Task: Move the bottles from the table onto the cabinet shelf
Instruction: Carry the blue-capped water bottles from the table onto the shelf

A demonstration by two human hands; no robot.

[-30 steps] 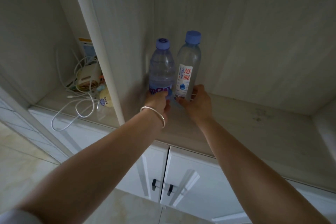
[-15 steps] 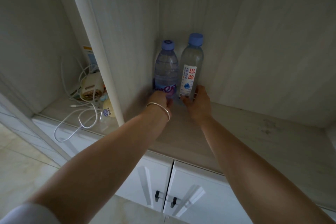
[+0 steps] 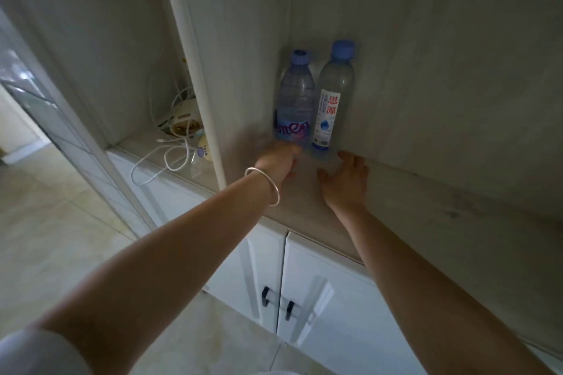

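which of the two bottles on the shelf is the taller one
The bottle with the white label, on the right; its blue cap sits higher than that of the purple-labelled bottle beside it.

Red "思源" on right bottle [image 3: 334, 100] label, partial "mten" on left bottle [image 3: 295, 106]

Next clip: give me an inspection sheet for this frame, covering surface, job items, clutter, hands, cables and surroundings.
Surface: cabinet shelf, pale wood grain, faint dark smudges toward the right.
Job's things: purple-label bottle and white-label bottle stand upright side by side in the back left corner of the compartment, both capped.
Clutter: small yellowish item and a pale device in the neighbouring left compartment.
Hands: left hand blurred, right by the purple-label bottle's base, contact unclear; right hand open, apart from the bottles. Bracelet on the left wrist.
Cables: white cable looped in the left compartment.
Surroundings: white cabinet doors below, tiled floor.
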